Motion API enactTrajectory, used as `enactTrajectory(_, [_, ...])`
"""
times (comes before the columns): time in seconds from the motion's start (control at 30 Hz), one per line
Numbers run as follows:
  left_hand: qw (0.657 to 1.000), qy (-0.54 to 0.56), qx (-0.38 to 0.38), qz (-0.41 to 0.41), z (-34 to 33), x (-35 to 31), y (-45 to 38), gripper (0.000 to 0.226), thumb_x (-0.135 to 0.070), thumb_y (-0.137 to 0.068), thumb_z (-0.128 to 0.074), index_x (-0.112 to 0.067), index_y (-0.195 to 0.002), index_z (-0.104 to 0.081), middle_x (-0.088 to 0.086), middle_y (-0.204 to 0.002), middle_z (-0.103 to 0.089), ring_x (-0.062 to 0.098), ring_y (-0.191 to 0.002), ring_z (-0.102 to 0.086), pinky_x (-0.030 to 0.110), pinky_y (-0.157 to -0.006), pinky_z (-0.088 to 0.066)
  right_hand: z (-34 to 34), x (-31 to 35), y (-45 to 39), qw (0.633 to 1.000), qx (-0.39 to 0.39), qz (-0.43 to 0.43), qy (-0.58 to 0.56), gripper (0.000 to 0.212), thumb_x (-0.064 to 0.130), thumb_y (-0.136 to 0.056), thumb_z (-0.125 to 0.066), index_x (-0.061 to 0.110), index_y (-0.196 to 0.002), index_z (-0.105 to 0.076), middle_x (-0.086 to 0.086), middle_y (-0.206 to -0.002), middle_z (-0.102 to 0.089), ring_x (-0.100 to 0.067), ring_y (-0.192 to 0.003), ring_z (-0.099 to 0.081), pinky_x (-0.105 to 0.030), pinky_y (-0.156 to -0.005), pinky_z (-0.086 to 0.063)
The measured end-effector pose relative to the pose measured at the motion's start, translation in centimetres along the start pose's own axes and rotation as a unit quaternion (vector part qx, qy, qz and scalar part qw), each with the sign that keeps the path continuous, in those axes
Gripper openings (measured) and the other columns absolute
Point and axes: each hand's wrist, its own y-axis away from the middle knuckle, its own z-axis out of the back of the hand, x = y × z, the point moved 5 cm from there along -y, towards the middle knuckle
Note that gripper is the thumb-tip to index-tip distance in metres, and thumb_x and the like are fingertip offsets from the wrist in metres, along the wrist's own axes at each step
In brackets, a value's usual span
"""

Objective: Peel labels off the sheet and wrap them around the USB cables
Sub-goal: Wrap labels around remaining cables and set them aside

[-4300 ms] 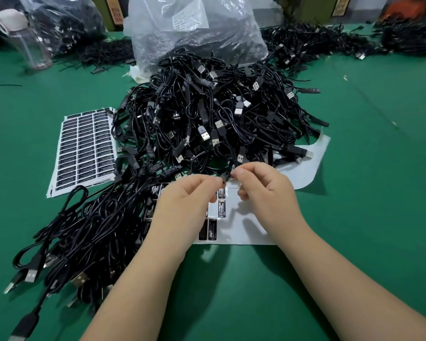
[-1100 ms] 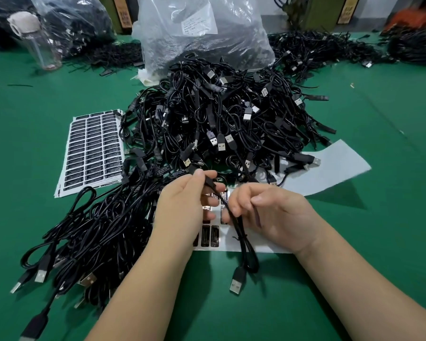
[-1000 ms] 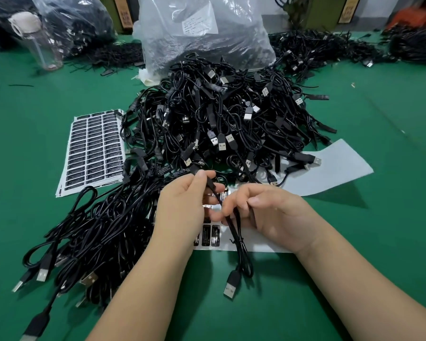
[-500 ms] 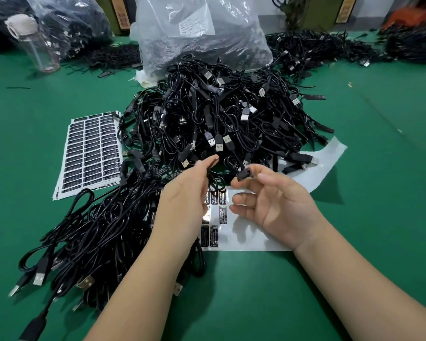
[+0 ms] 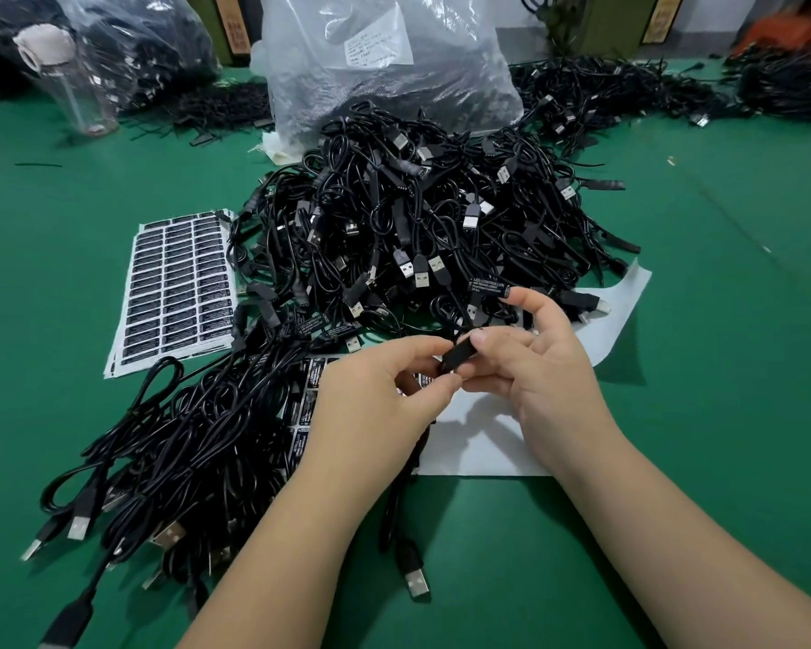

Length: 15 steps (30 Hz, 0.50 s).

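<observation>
Left hand: your left hand (image 5: 375,395) curls its thumb and forefinger onto the near end of a small black controller block (image 5: 457,356), pinching it from below and the side.
Right hand: your right hand (image 5: 534,367) pinches the far end of the same block between thumb and middle fingers; the forefinger is raised, with a peeled label (image 5: 488,285) stuck to its tip, white print facing you.
Cable in hand: the block's cable (image 5: 394,512) drops under your left wrist and ends in a USB plug (image 5: 415,580) lying on the green table (image 5: 698,461).
Label sheet in use: the mostly bare sheet (image 5: 478,442) lies flat just under both hands, a few black labels left at its left edge.
Full sheet: a full label sheet (image 5: 176,285) lies well to the left.
Cable piles: one pile (image 5: 431,227) sits just behind your hands; a flatter pile (image 5: 183,437) lies by your left forearm.
</observation>
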Motion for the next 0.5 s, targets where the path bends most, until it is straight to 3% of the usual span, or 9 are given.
enactTrajectory(0.17, [0.998,-0.038,-0.046,-0.006,0.31,0.27,-0.04,0.021,-0.023,-0.08,-0.074,-0.033,-0.099,-0.073,-0.029,-0.08,-0.065,0.0,-0.072,-0.059,0.015,-0.068,-0.046,0.13,-0.1,-0.02,1.0,-0.012,-0.017,-0.018,0.036,0.004,-0.089,-0.06,0.028,-0.11,-0.044,-0.005,-0.072,-0.071,-0.02,-0.065,-0.07,-0.025,-0.057,-0.053])
enactTrajectory(0.3, [0.997,-0.038,-0.064,-0.025,0.48,0.26,-0.16,0.021,-0.021,-0.084,-0.071,-0.025,-0.103,-0.074,-0.022,-0.078,-0.066,-0.003,-0.079,-0.057,0.008,-0.071,-0.042,-0.02,-0.3,-0.07,0.999,0.0,-0.036,-0.008,0.031,0.007,-0.091,-0.059,0.026,-0.111,-0.045,-0.009,-0.076,-0.072,-0.017,-0.062,-0.067,-0.024,-0.057,-0.052])
enactTrajectory(0.4, [0.998,0.014,-0.05,-0.035,0.45,0.13,-0.23,0.02,-0.021,-0.083,-0.072,-0.035,-0.097,-0.072,-0.019,-0.075,-0.067,-0.005,-0.068,-0.057,0.009,-0.066,-0.042,-0.11,-0.31,-0.19,0.997,0.019,-0.057,-0.046,0.026,0.004,-0.092,-0.053,0.021,-0.11,-0.046,-0.009,-0.072,-0.071,-0.014,-0.055,-0.062,-0.022,-0.055,-0.051])
enactTrajectory(0.5, [0.995,0.095,-0.031,-0.029,0.31,-0.06,-0.16,0.034,-0.018,-0.077,-0.079,-0.05,-0.081,-0.069,-0.023,-0.07,-0.066,-0.006,-0.057,-0.054,0.008,-0.057,-0.042,-0.18,-0.28,-0.2,0.99,0.041,-0.081,-0.11,0.025,0.0,-0.089,-0.051,0.017,-0.107,-0.047,-0.01,-0.066,-0.067,-0.013,-0.048,-0.058,-0.021,-0.052,-0.049])
